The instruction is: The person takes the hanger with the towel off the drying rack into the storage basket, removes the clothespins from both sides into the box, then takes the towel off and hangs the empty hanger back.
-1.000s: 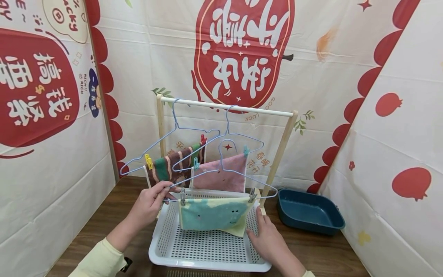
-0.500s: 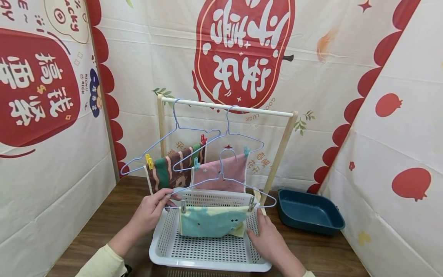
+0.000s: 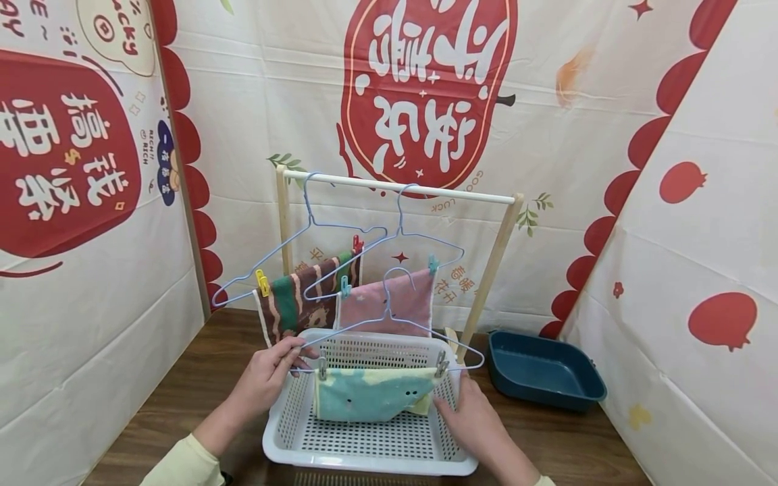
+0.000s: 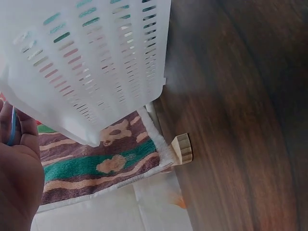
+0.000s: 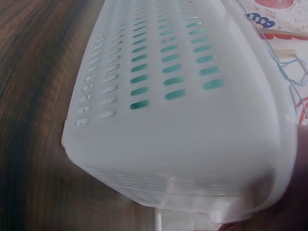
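In the head view, my left hand [image 3: 265, 376] pinches the left end of a blue wire clothes hanger [image 3: 387, 305]. Two grey clothespins [image 3: 323, 366] fasten a teal and pale yellow towel [image 3: 362, 398] to its bottom bar. The towel hangs inside a white perforated basket [image 3: 365, 465], and the hanger's hook points up, off the rail. My right hand [image 3: 477, 417] grips the basket's right rim, thumb on the inner side, just below the hanger's right end. The right wrist view shows the basket's outer wall [image 5: 192, 130], with teal visible through its slots.
Behind the basket stands a wooden rack with a white rail [image 3: 395, 185]. Two blue hangers on it carry a brown striped towel [image 3: 304, 290] and a pink towel [image 3: 389, 300]. A dark blue tub [image 3: 543, 371] stands to the right on the wooden table [image 3: 176, 398].
The left hand has lowered the hanger and towel a little further into the basket. The right hand has stayed nearly in place at the basket rim.
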`<state>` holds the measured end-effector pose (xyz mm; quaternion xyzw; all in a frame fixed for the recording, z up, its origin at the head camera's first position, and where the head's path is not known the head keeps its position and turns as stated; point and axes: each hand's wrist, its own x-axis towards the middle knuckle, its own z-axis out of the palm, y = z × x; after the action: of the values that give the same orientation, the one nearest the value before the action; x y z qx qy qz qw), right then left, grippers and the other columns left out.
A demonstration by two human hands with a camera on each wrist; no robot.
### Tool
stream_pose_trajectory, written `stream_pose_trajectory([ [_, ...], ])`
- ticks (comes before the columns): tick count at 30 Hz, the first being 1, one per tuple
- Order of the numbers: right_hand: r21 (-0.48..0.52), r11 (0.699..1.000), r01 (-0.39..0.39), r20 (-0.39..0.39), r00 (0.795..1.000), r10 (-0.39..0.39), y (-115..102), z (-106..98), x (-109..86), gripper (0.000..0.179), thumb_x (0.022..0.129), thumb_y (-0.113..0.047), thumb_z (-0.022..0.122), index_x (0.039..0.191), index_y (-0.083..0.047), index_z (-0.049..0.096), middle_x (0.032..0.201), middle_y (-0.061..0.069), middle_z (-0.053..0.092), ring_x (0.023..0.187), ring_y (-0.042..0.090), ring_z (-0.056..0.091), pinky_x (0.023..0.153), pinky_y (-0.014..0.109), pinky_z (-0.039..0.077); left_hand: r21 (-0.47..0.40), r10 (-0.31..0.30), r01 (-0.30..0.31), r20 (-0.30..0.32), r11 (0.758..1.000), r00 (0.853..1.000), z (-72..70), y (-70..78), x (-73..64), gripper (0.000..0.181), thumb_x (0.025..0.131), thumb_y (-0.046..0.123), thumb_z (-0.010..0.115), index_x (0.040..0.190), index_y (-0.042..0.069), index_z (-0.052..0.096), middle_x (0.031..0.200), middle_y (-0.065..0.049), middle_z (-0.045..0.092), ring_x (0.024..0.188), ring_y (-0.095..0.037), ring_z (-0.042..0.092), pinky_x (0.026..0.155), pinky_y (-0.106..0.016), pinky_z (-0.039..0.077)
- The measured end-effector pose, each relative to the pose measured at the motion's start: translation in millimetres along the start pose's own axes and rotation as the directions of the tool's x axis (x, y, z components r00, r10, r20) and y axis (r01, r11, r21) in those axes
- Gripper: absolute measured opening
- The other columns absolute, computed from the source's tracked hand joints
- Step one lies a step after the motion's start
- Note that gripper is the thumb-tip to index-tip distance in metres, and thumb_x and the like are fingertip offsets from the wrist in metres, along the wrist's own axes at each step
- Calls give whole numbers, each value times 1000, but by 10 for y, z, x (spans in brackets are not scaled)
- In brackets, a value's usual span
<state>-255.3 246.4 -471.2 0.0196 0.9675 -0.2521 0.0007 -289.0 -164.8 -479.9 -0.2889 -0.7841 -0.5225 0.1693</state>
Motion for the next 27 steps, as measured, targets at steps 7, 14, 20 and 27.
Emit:
stream_pose_trajectory([
  [7,-123,992,0,-61,998,-7,-51,-293,-160,82,105,-56,72,148,12,58,136,28,65,115,37,66,101,62,60,9,6,-6,-8,1000,1000,18,-13,0,25,117,2,52,133,7,70,115,-6,82,93,-17,79,79,-33,67],
  [14,-103,985,136,-168,974,-152,-191,-459,-278,45,101,-35,82,133,-4,72,121,9,70,98,22,65,89,49,65,-1,15,-15,-13,1000,1000,13,1,9,24,116,1,52,132,4,70,114,-8,82,91,-19,80,77,-34,67],
  [20,-92,938,335,-272,897,-348,-190,-386,-199,51,103,-24,82,146,-5,65,144,14,67,132,36,64,110,63,55,-6,22,-22,-10,1000,1000,17,-4,25,24,117,2,51,131,5,70,113,-8,81,90,-20,80,79,-35,68],
  [27,-92,890,447,-295,841,-453,-141,-308,-80,55,106,-15,77,157,-3,57,155,19,63,142,42,61,112,66,52,-53,16,-16,11,998,1000,39,-40,45,23,117,1,50,130,-1,68,113,-20,79,90,-22,79,75,-39,68],
])
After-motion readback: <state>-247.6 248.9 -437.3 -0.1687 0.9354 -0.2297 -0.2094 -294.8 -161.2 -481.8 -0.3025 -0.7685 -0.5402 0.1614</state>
